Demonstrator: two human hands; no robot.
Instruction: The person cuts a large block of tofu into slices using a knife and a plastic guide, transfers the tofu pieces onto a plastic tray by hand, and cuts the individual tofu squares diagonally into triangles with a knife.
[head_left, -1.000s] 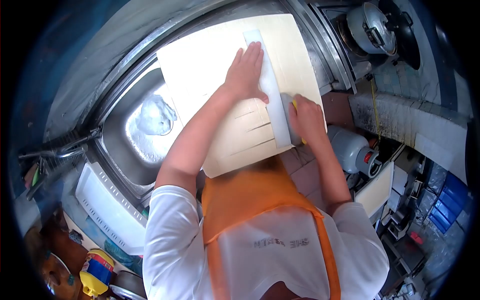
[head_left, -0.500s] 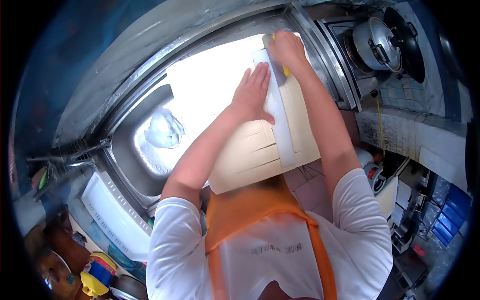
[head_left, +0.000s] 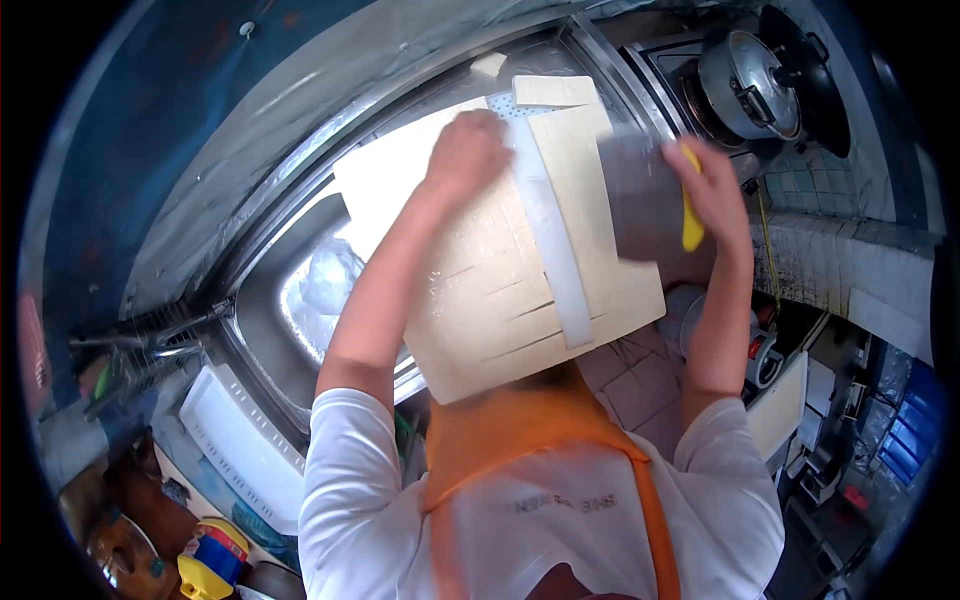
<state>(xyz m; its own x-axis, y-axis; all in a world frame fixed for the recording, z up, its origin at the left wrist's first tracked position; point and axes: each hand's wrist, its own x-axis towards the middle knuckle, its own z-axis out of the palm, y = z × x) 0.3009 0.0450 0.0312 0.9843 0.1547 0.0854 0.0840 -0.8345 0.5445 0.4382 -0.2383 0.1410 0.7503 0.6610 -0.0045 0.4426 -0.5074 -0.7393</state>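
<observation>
Moved since half a second back: left hand (head_left: 466, 152) from flat along the white strip (head_left: 557, 250) to bunched up by its far end, then right hand (head_left: 714, 190) and broad blade (head_left: 640, 200) from beside that end to out past the right edge of the cream sheet (head_left: 475, 265). Got a small scrap (head_left: 488, 65) in view now on the steel surface (head_left: 540, 62) beyond the left fingers, plus a loose cream piece (head_left: 552, 91) up to their right.

Curled in and pretty blurry on the left, so can't tell if pinching the strip or just resting beside it. Wrapped tight round the yellow handle (head_left: 691, 210) on the right.

Progress, left to right: can see several slits already made, nearer the body than the left fingers. Then the strip, lengthwise, and a far end seemingly cut loose, with a dotted patch (head_left: 506, 104) in the gap. No clear slits visible between strip and right fingers, so probably plenty left uncut there.

Around that: white tray (head_left: 235, 440) and sink (head_left: 262, 280) off left of the left fingers, lidded pot (head_left: 745, 85) just beyond the right ones, gas cylinder (head_left: 683, 308) below them, half hidden. Can't see much under those left knuckles, though.
</observation>
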